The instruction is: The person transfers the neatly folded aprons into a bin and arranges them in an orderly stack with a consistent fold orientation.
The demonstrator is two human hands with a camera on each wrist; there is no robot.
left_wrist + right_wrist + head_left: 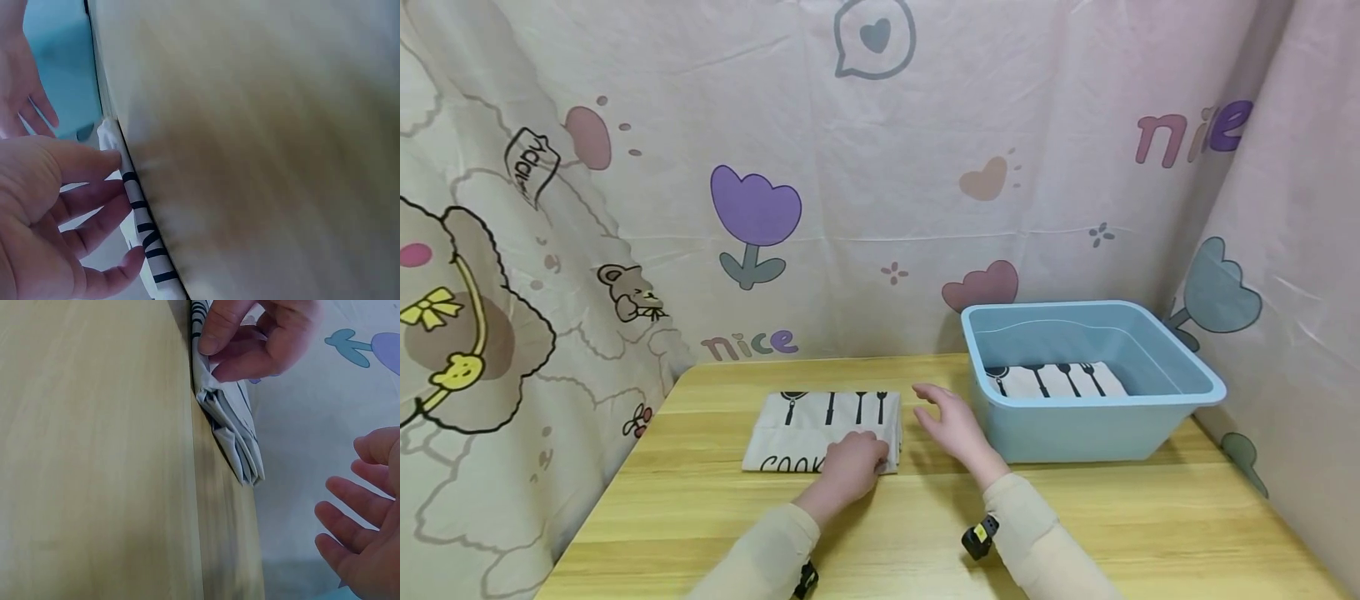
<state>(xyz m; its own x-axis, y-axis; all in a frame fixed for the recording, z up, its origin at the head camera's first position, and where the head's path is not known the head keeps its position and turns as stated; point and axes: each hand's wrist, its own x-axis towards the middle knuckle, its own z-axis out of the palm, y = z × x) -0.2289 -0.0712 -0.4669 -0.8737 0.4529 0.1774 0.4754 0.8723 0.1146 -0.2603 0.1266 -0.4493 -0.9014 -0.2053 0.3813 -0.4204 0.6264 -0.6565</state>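
Observation:
A folded white cloth (829, 410) printed with black kitchen utensils and the letters "COOK" lies flat on the table. At its front right, my left hand (852, 465) has bent fingers on it and the thumb at its front edge. In the right wrist view, the cloth's (234, 434) stacked layers show at its near end, with the left thumb and fingertips pinching its edge. My right hand (953, 423) is held between the cloth and the blue tub (1067, 433), fingers spread and loosely bent, nothing in them. The right wrist view also shows this hand (369, 519) apart from the cloth.
Inside the tub, on the right of the wooden table (895, 542), lies another folded cloth (1060, 380) with the same utensil print. A patterned curtain (865, 183) hangs behind the table and along both sides.

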